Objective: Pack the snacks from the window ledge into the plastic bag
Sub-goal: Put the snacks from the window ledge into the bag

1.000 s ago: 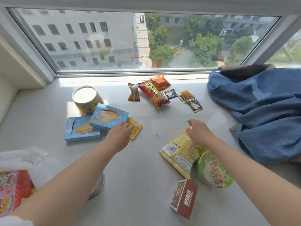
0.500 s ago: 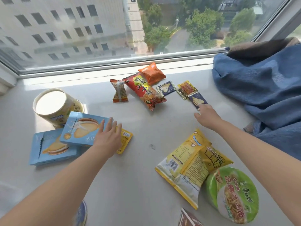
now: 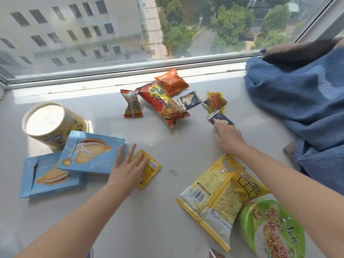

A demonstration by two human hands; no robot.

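"Lioger" upside-down on blue box (image 3: 91, 152)

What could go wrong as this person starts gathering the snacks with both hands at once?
The right hand only touches the edge of the small dark blue packet; it may slide away. The left hand lies flat across the upper blue box and yellow packet, so lifting one could drag the other.

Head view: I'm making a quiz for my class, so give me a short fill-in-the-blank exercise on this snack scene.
1. The left hand rests flat on a small ____ packet and the edge of the upper blue box.
2. The right hand touches a dark ____ sachet.
3. The upper blue box overlaps a second ____ box.
4. The noodle bowl has a ____ lid.

Missing words: yellow; blue; blue; green
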